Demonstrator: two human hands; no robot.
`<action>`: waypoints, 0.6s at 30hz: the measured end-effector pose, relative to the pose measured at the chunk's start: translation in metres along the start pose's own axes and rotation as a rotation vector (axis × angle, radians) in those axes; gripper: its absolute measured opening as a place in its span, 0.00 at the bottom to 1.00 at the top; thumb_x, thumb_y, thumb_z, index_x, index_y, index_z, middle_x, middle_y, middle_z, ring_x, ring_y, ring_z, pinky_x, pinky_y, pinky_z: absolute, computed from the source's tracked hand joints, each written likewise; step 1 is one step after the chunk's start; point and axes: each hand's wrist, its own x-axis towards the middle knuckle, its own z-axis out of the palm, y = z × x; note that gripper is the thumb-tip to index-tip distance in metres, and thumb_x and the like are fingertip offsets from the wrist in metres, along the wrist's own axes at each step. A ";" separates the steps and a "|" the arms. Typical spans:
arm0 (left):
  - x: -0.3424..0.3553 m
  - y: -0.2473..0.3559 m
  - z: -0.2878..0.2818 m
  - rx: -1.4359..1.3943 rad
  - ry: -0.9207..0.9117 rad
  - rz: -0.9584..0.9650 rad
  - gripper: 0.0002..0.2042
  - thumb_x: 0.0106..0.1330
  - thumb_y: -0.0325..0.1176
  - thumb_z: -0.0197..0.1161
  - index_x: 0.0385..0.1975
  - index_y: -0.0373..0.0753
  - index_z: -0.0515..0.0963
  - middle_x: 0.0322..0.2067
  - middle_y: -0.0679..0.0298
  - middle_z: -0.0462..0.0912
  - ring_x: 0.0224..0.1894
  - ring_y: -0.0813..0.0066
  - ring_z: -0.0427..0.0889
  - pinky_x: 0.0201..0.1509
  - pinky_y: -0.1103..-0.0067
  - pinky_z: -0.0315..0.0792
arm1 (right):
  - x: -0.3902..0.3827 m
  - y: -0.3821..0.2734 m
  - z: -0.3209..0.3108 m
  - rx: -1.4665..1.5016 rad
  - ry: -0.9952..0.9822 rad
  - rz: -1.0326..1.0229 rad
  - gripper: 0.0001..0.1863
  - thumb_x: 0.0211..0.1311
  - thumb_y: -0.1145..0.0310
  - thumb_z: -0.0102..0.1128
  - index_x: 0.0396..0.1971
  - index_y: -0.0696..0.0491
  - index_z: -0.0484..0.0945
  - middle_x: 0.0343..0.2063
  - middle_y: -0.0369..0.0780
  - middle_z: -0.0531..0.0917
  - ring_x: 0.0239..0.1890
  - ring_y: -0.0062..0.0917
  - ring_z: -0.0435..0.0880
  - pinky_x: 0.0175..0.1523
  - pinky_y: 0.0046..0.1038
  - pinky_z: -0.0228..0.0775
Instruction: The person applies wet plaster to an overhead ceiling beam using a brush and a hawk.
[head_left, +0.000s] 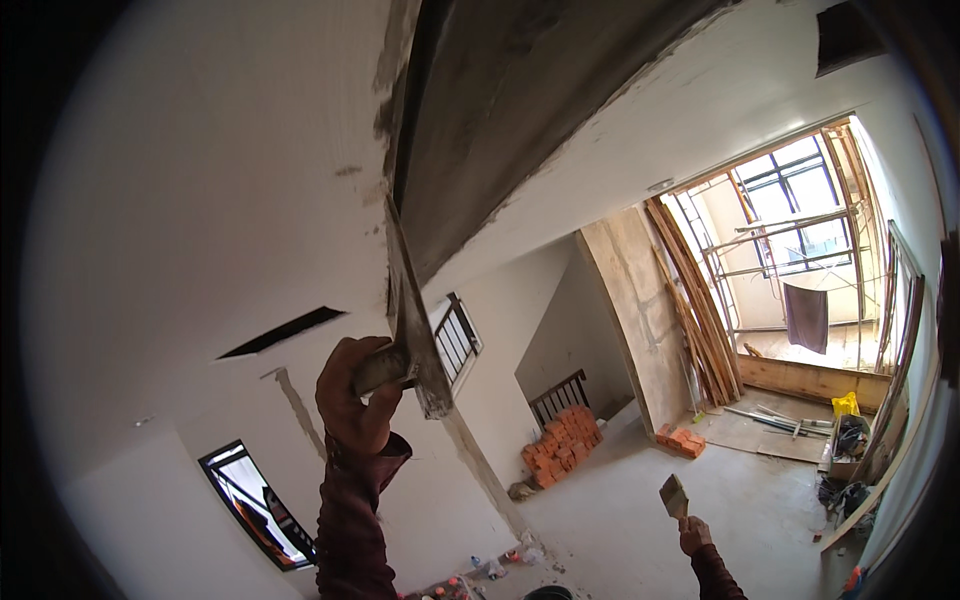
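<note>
Raised overhead, my left hand [352, 395] is closed round the handle of a plastering trowel [425, 375]. Its long, stained blade points up along the edge of a dark grey plastered strip [510, 110] in the white ceiling. From this angle I cannot tell whether the blade's tip touches the edge. Lower and to the right, my right hand [692, 536] grips a flat paintbrush [674, 497], bristles up, apart from any surface. Both arms wear dark maroon sleeves.
Orange bricks [562, 445] are stacked by a railing, with a smaller pile [681, 440] nearby. Long wooden planks [695, 310] lean at the doorway, before scaffolding [780, 235]. A dark bucket [548, 593] and litter [495, 568] lie below. Clutter [850, 440] lines the right wall.
</note>
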 end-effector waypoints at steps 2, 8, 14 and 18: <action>0.020 0.014 0.006 -0.002 0.083 0.111 0.18 0.52 0.39 0.61 0.38 0.31 0.72 0.26 0.62 0.75 0.28 0.75 0.75 0.31 0.81 0.69 | 0.001 -0.006 -0.001 -0.006 -0.021 -0.035 0.16 0.64 0.63 0.40 0.25 0.59 0.71 0.25 0.50 0.76 0.30 0.46 0.75 0.36 0.44 0.66; 0.059 0.045 0.005 -0.031 0.050 0.159 0.20 0.52 0.40 0.60 0.38 0.30 0.71 0.26 0.63 0.75 0.27 0.77 0.73 0.32 0.82 0.68 | 0.003 -0.006 0.000 0.069 -0.044 0.015 0.18 0.63 0.61 0.41 0.23 0.59 0.72 0.25 0.52 0.76 0.32 0.48 0.75 0.37 0.45 0.66; 0.080 0.062 0.008 -0.055 0.073 0.195 0.20 0.51 0.39 0.60 0.38 0.30 0.71 0.27 0.64 0.74 0.28 0.79 0.73 0.33 0.83 0.68 | -0.009 -0.009 -0.009 0.096 -0.025 0.089 0.19 0.62 0.60 0.42 0.21 0.59 0.72 0.26 0.52 0.77 0.32 0.48 0.75 0.38 0.45 0.66; 0.091 0.075 0.004 -0.048 0.005 0.118 0.19 0.52 0.37 0.60 0.39 0.30 0.71 0.29 0.63 0.76 0.31 0.78 0.74 0.36 0.82 0.69 | -0.008 0.040 0.023 -0.026 -0.055 -0.065 0.17 0.62 0.61 0.42 0.23 0.58 0.73 0.25 0.50 0.77 0.32 0.46 0.75 0.37 0.45 0.67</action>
